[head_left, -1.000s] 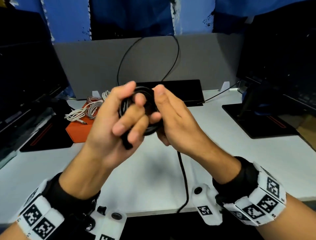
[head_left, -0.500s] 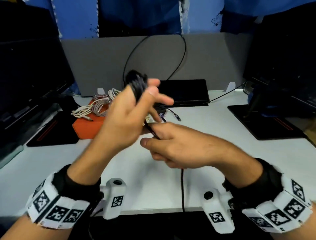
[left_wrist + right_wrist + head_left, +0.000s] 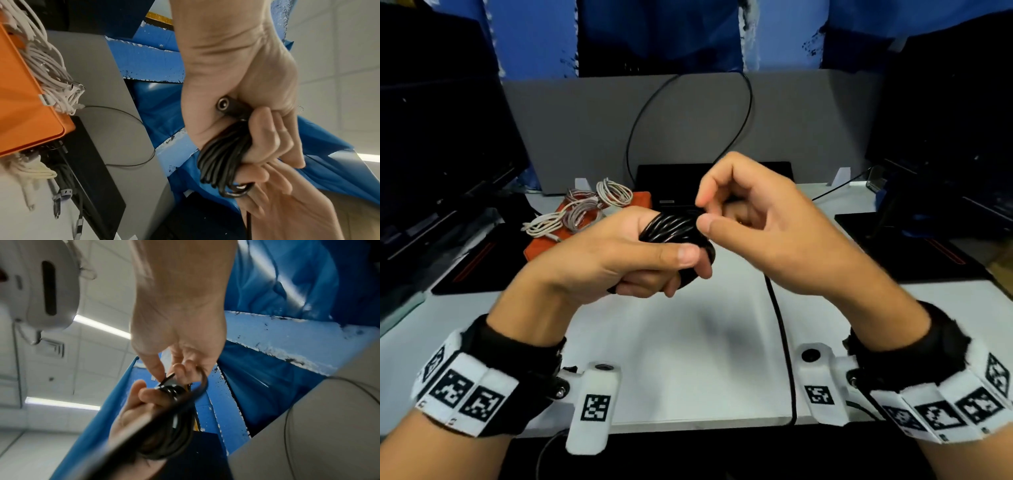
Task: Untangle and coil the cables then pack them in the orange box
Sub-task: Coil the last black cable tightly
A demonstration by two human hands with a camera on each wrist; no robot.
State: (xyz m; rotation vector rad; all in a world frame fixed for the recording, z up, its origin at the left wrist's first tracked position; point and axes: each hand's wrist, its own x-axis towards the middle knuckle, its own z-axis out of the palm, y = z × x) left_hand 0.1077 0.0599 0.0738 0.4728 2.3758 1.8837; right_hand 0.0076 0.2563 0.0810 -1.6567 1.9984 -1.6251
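Left hand (image 3: pixel 619 255) was fisted round the black coil (image 3: pixel 671 228); right hand (image 3: pixel 767 233) pinched its loose strand beside it.

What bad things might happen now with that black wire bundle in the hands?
1. The left hand grips the black coil by one side only; the loops might spring apart if the grip loosens.
2. A loose black strand trails down over the table edge; it may snag and tug the coil while the right hand pinches the wire.
3. The white cables already spill over the orange box, so packing could be tight.
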